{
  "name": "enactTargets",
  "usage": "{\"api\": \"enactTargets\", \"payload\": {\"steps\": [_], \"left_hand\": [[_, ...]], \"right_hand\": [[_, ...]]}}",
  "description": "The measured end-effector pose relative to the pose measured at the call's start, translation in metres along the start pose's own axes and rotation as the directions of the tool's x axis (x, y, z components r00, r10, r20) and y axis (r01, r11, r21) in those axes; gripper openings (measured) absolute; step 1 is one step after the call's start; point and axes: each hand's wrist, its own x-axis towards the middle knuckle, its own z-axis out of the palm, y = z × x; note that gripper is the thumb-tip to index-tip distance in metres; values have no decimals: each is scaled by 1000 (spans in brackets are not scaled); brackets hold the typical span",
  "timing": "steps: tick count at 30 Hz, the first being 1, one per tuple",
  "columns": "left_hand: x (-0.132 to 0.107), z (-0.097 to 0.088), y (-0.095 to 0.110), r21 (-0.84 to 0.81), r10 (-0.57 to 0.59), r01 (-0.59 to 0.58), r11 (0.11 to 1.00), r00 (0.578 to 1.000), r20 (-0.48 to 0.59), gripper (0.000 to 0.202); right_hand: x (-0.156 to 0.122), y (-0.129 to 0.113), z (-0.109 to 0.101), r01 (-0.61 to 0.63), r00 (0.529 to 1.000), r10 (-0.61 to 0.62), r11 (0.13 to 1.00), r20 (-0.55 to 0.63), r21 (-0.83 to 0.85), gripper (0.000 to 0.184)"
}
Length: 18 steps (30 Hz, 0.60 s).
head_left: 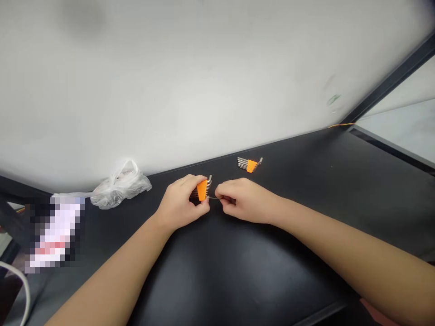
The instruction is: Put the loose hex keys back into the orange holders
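Note:
My left hand (180, 203) is closed around an orange holder of hex keys (202, 189), held just above the black table (272, 262). My right hand (243, 199) is pinched on one thin hex key (213, 198) that sticks out of the holder's right side. The two hands almost touch at the middle of the table. A second orange holder with several hex keys (250, 164) lies flat on the table behind my right hand, near the wall.
A crumpled clear plastic bag (118, 184) lies at the table's back left against the white wall. A blurred-out object (54, 235) stands at the far left, with a white cable (20, 280) below it. A dark frame (390, 81) runs along the right.

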Motion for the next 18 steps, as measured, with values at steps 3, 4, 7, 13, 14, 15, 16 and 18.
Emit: {"api": "enactTargets", "payload": {"steps": [3, 4, 7, 13, 14, 15, 16, 18], "left_hand": [[-1, 1, -2, 6, 0, 0, 1000, 1000, 7, 46], [-1, 1, -3, 5, 1, -1, 1000, 1000, 9, 46], [-2, 3, -5, 4, 8, -8, 1000, 1000, 7, 46], [-3, 3, -6, -1, 25, -25, 1000, 1000, 10, 47], [-3, 3, -6, -2, 26, -26, 1000, 1000, 14, 48], [-3, 3, -7, -4, 28, -28, 1000, 999, 19, 48], [-3, 3, -7, -6, 29, -29, 1000, 999, 21, 48], [-4, 3, -7, -11, 31, -31, 999, 999, 22, 49]], "right_hand": [[-1, 1, 0, -2, 1000, 2, 1000, -11, -30, 17], [-1, 1, -1, -5, 1000, 5, 999, -14, -45, 16], [-2, 1, -2, -9, 1000, 9, 995, -3, -102, 14], [-5, -1, -8, 1, 998, 17, 956, 57, -294, 10], [-6, -2, -9, 6, 997, 19, 941, 70, -339, 10], [-6, -3, -10, 15, 996, 19, 924, 84, -381, 10], [-6, -4, -11, 26, 995, 17, 909, 99, -417, 9], [-7, -6, -11, 45, 992, 14, 886, 123, -462, 8]]}}
